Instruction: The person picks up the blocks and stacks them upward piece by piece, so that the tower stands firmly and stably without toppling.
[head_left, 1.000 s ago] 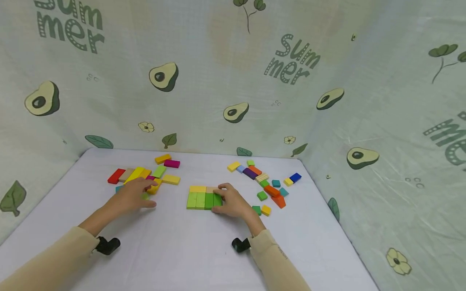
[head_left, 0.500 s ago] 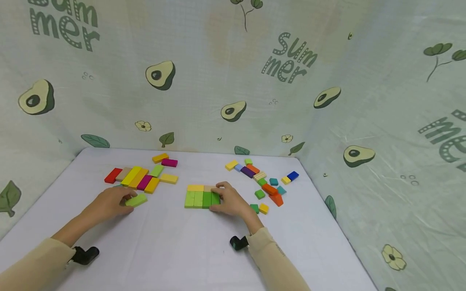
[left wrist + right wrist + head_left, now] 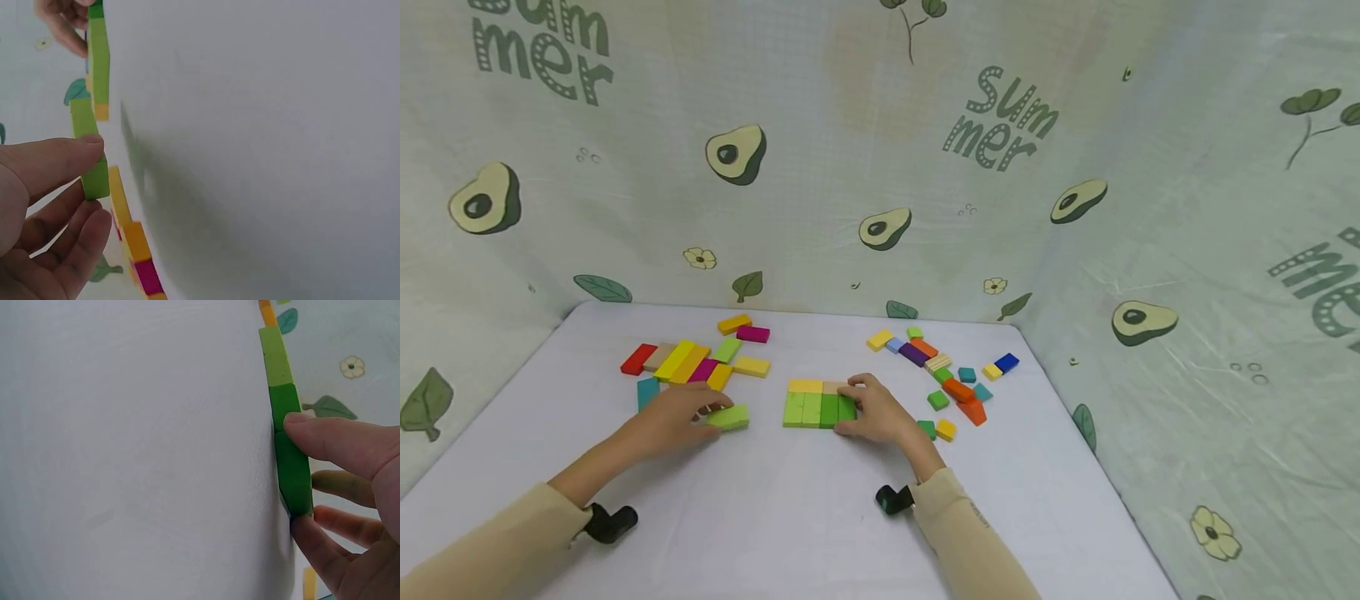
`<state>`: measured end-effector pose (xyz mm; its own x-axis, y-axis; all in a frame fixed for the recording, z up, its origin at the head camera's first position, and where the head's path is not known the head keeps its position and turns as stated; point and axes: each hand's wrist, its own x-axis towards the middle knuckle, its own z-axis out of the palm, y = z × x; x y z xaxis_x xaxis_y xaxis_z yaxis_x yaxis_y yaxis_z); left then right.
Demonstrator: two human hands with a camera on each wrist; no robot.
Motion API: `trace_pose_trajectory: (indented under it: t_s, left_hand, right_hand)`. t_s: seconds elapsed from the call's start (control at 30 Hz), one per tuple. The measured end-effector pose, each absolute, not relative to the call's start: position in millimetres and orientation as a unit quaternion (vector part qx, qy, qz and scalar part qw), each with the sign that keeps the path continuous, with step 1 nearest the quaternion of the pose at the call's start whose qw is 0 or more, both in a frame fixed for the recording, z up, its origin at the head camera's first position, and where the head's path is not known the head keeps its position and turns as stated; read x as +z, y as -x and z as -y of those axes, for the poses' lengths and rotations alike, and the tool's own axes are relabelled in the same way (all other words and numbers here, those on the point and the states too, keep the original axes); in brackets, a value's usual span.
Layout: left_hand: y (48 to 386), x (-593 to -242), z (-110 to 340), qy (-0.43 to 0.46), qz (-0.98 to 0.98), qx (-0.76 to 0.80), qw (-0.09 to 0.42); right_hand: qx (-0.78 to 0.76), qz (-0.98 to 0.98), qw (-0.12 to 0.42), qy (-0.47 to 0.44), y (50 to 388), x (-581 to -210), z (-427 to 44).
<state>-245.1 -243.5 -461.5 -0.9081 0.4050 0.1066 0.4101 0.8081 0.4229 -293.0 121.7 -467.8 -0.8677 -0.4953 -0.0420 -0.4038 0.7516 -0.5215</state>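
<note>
My left hand (image 3: pixel 668 422) pinches a light green block (image 3: pixel 732 417) between thumb and fingers, just left of a flat block arrangement. In the left wrist view that light green block (image 3: pixel 83 115) is lifted off the cloth, thumb on its near face. The arrangement has two light green blocks (image 3: pixel 802 409) and two dark green blocks (image 3: pixel 829 409) side by side, with a yellow block (image 3: pixel 806 386) and a partly covered beige block (image 3: pixel 832 387) behind. My right hand (image 3: pixel 880 417) holds its right end; in the right wrist view the thumb presses the front of a dark green block (image 3: pixel 291 456).
At the back left lie red (image 3: pixel 638 358), yellow (image 3: pixel 679 360), magenta and other blocks, with a teal block (image 3: pixel 647 392) behind my left hand. Several small coloured blocks, including an orange block (image 3: pixel 958 390), are scattered on the right. A patterned cloth (image 3: pixel 820 183) hangs behind the white table (image 3: pixel 775 525).
My left hand reached into the left pile, took the light green block, drew it back, then moved right with it towards the arrangement. The right hand stays at the arrangement's right end.
</note>
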Motion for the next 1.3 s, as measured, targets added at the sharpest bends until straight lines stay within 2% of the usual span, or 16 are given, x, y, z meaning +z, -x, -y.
trace_pose_trajectory:
  t_s: [0.5,0.9,1.3]
  left_hand:
    - [255,-459,165,0.3,0.929,-0.217,-0.004]
    - [255,-462,130,0.316,0.924,-0.216,-0.003]
    - [256,-467,116,0.323,0.923,-0.206,-0.005]
  right_hand:
    - [-0.257,-0.929,0.092,0.251,297,-469,-124]
    - [-0.27,-0.923,0.105,0.252,294,-464,-131]
    - [-0.273,-0.916,0.11,0.271,290,-466,-143]
